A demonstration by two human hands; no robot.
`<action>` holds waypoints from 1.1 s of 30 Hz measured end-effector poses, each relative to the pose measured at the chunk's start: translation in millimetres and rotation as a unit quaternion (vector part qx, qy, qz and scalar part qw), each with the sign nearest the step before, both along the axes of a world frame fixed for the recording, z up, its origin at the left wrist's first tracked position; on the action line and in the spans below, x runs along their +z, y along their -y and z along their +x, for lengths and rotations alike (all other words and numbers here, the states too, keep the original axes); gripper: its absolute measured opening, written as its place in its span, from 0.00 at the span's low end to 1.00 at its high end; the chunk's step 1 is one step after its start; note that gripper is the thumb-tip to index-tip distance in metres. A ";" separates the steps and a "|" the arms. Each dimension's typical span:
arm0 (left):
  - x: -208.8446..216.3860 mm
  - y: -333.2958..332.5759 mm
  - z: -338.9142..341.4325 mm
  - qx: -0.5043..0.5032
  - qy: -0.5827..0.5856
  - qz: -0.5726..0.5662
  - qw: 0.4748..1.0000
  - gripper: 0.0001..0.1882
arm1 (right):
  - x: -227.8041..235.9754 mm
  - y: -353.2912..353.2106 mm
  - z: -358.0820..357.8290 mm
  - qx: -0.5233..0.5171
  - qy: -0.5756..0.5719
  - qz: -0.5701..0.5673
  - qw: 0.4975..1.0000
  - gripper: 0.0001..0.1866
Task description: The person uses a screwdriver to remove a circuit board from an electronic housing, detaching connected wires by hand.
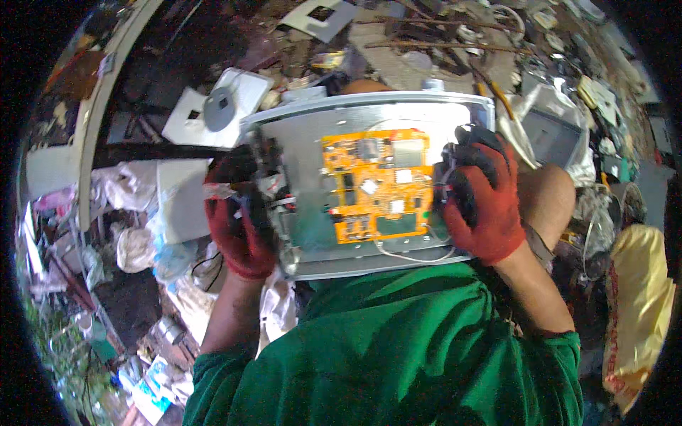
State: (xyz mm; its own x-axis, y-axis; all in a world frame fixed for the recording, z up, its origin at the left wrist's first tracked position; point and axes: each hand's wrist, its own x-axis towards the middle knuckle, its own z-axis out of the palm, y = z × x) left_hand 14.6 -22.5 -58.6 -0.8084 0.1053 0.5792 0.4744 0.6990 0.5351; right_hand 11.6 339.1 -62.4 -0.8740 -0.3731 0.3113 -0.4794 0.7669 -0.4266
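Head view: gloved hands (484, 206) partly hide the grey panel (304, 163).

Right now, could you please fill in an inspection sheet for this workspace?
Surface: ground strewn with mixed scrap.
Job's things: light-rimmed metal panel bearing an orange circuit board.
Clutter: yellow sack at right; white plate with a square hole, upper left.
Hands: gloved left hand and gloved right hand grip opposite panel sides.
Cables: white cable looping below the board.
Surroundings: green foliage, lower left.
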 end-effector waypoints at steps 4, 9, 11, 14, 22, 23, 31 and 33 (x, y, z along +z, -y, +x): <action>-5.5 -2.5 4.0 0.014 0.078 0.121 0.990 0.22 | 7.8 -7.8 6.0 -0.024 -0.025 -0.013 0.999 0.20; -6.0 -2.2 2.5 0.016 0.100 0.217 0.971 0.25 | 16.8 -17.4 11.2 0.058 -0.001 0.013 0.998 0.20; -7.0 -2.3 1.4 0.014 0.071 0.211 0.975 0.26 | 18.7 -19.3 13.8 0.084 -0.002 0.000 0.996 0.20; -7.5 -4.0 1.2 0.021 0.088 0.245 0.965 0.29 | 21.2 -19.7 17.6 0.082 -0.008 0.037 0.996 0.20; -1.7 -4.9 5.2 0.008 0.117 0.281 0.953 0.30 | 26.6 -20.0 16.9 0.042 0.017 -0.070 0.997 0.27; -2.6 -3.7 4.9 0.011 0.110 0.274 0.955 0.31 | 24.9 -19.1 16.3 0.045 0.005 -0.079 0.996 0.28; -9.7 3.6 6.5 -0.013 0.127 0.335 0.934 0.30 | 7.3 -20.3 20.1 0.004 -0.020 -0.080 0.997 0.30; -7.0 0.6 6.8 -0.018 0.151 0.369 0.917 0.29 | 3.9 -23.2 21.3 -0.005 -0.011 -0.081 0.997 0.31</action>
